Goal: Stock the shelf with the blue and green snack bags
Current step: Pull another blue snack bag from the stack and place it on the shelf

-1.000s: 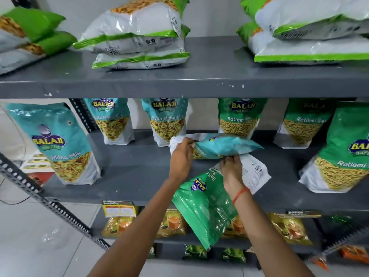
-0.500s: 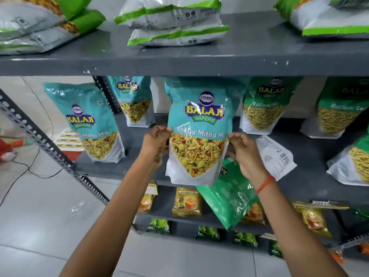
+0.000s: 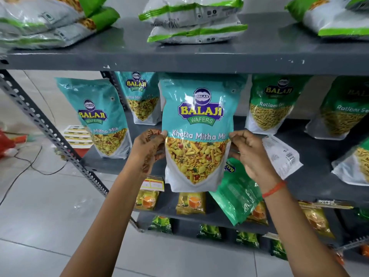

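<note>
I hold a blue Khatta Mitha Mix bag (image 3: 198,124) upright in front of the middle shelf (image 3: 311,176). My left hand (image 3: 148,148) pinches its left edge and my right hand (image 3: 249,154) pinches its right edge. A green bag (image 3: 237,194) hangs upside down under my right hand, tucked against the palm. Two blue bags (image 3: 99,116) (image 3: 141,96) stand on the shelf at the left. Green Ratlami Sev bags (image 3: 271,102) (image 3: 343,108) stand at the right.
The top shelf (image 3: 183,56) carries flat stacks of white and green bags (image 3: 195,21). Lower shelves hold small yellow packets (image 3: 190,202) and green packets (image 3: 209,231). A perforated grey upright (image 3: 50,132) slants at the left. Grey tiled floor with a cable lies below.
The blue bag went from lying flat in my hands to standing upright, facing me. The view has moved closer to the shelf and tilted slightly down.
</note>
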### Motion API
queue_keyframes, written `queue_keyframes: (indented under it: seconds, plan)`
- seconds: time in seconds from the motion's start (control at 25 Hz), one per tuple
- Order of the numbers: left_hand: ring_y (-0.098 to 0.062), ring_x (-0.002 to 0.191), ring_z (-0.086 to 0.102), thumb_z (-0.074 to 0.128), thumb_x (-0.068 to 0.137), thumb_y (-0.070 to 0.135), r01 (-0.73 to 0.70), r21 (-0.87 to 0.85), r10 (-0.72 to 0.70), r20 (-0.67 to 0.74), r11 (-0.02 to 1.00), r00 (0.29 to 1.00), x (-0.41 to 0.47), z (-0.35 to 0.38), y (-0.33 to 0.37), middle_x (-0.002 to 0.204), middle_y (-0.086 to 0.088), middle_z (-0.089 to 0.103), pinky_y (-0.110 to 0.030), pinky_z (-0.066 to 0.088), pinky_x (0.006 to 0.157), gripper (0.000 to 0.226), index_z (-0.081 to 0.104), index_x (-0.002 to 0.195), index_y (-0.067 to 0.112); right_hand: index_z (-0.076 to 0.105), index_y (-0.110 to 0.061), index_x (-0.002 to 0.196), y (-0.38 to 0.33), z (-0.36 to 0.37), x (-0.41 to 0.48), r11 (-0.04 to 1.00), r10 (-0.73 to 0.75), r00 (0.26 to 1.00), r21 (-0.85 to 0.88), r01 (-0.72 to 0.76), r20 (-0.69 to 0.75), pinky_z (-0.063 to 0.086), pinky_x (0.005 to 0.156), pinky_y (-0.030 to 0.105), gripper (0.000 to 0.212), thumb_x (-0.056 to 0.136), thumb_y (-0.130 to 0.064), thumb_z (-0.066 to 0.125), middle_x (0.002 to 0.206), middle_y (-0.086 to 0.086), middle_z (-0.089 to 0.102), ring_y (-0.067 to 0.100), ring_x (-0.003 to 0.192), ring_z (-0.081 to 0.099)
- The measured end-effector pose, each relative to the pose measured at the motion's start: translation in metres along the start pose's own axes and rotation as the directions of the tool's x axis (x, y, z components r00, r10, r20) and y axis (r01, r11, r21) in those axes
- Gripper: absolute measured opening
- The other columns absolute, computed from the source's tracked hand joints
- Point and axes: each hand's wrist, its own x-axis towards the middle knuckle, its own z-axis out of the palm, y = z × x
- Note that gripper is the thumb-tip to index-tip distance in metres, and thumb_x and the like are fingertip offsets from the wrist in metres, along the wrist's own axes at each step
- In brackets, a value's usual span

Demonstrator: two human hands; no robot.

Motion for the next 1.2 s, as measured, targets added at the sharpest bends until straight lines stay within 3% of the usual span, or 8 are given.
queue_keyframes:
  seconds: [0.12, 0.24, 0.44, 0.6, 0.76, 0.84, 1.0, 1.2]
  plan:
    - [-0.028, 0.083, 0.058, 0.059, 0.088, 0.017, -0.026, 0.033, 0.03, -0.121, 0.999, 0.992, 0.027, -0.015, -0.017, 0.085, -0.011, 0.062, -0.038, 0.052, 0.075, 0.011, 0.058, 0.078, 0.015, 0.054, -0.018, 0.081, 0.031, 0.029, 0.023, 0.996, -0.073, 0.997, -0.044, 0.072, -0.023, 0.056, 0.069, 0.033, 0.017, 0.093, -0.007, 0.048, 0.082, 0.004, 0.064, 0.014, 0.073, 0.065]
    - [-0.024, 0.074, 0.055, 0.058, 0.089, 0.018, -0.057, 0.05, 0.067, -0.225, 0.997, 0.972, 0.053, -0.028, -0.03, 0.075, -0.005, 0.058, -0.031, 0.047, 0.064, 0.014, 0.054, 0.076, 0.018, 0.053, -0.024, 0.08, 0.063, 0.063, 0.047, 0.988, -0.117, 0.99, -0.115, 0.107, -0.082, 0.049, 0.079, 0.046, 0.02, 0.092, -0.009, 0.049, 0.082, 0.003, 0.063, 0.025, 0.084, 0.06]
    - [-0.01, 0.075, 0.065, 0.055, 0.091, 0.02, -0.097, -0.073, 0.074, -0.267, 0.993, 0.961, 0.088, -0.049, -0.05, 0.087, 0.002, 0.063, -0.022, 0.055, 0.062, 0.013, 0.053, 0.101, 0.012, 0.05, -0.012, 0.089, 0.088, 0.1, 0.059, 0.949, -0.226, 0.969, -0.245, 0.197, -0.095, 0.045, 0.066, 0.012, 0.005, 0.094, -0.013, 0.048, 0.086, 0.005, 0.061, 0.013, 0.078, 0.058]
    - [-0.027, 0.101, 0.061, 0.051, 0.093, 0.026, -0.09, 0.015, 0.091, -0.276, 0.996, 0.957, 0.103, -0.053, -0.058, 0.096, -0.002, 0.065, -0.047, 0.052, 0.092, 0.004, 0.054, 0.09, 0.024, 0.052, -0.005, 0.094, 0.096, 0.105, 0.064, 0.938, -0.25, 0.963, -0.271, 0.216, -0.1, 0.042, 0.06, 0.008, 0.009, 0.094, -0.012, 0.046, 0.082, -0.001, 0.06, 0.005, 0.075, 0.057]
    - [-0.022, 0.138, 0.034, 0.039, 0.094, 0.041, -0.157, 0.223, 0.219, -0.282, 0.962, 0.934, 0.068, -0.024, -0.072, 0.153, -0.007, 0.033, -0.035, 0.032, 0.111, 0.056, 0.025, 0.144, 0.018, 0.058, -0.007, 0.106, 0.092, 0.097, 0.055, 0.916, -0.279, 0.956, -0.327, 0.235, -0.095, 0.048, 0.076, 0.023, 0.02, 0.095, -0.018, 0.045, 0.102, 0.007, 0.067, 0.013, 0.089, 0.063]
    - [-0.013, 0.144, 0.022, 0.037, 0.096, 0.038, -0.294, 0.331, 0.391, -0.282, 0.897, 0.876, 0.029, 0.012, -0.081, 0.159, 0.001, 0.017, -0.028, 0.028, 0.112, 0.061, 0.01, 0.148, 0.022, 0.058, -0.009, 0.113, 0.083, 0.084, 0.046, 0.879, -0.358, 0.931, -0.362, 0.311, -0.067, 0.048, 0.086, 0.024, 0.025, 0.096, -0.021, 0.045, 0.11, 0.004, 0.066, 0.012, 0.099, 0.061]
    - [-0.011, 0.133, 0.041, 0.042, 0.096, 0.027, -0.43, 0.417, 0.483, -0.025, 0.801, 0.875, -0.004, 0.088, -0.103, 0.146, 0.001, 0.044, -0.018, 0.035, 0.103, 0.047, 0.036, 0.141, 0.017, 0.057, -0.007, 0.12, 0.073, 0.024, 0.02, 0.827, -0.452, 0.892, -0.379, 0.416, -0.007, 0.041, 0.09, 0.006, 0.029, 0.096, -0.019, 0.045, 0.12, -0.004, 0.06, -0.002, 0.109, 0.056]
    - [-0.03, 0.128, 0.048, 0.049, 0.093, 0.015, -0.254, 0.661, 0.025, 0.335, 0.706, 0.942, 0.047, 0.153, -0.129, 0.14, -0.017, 0.048, -0.031, 0.042, 0.097, 0.05, 0.034, 0.14, 0.008, 0.047, -0.007, 0.131, 0.096, -0.099, -0.011, 0.623, -0.514, 0.854, -0.653, 0.431, 0.073, 0.035, 0.106, 0.017, 0.041, 0.09, -0.011, 0.048, 0.135, 0.003, 0.053, 0.012, 0.127, 0.047]
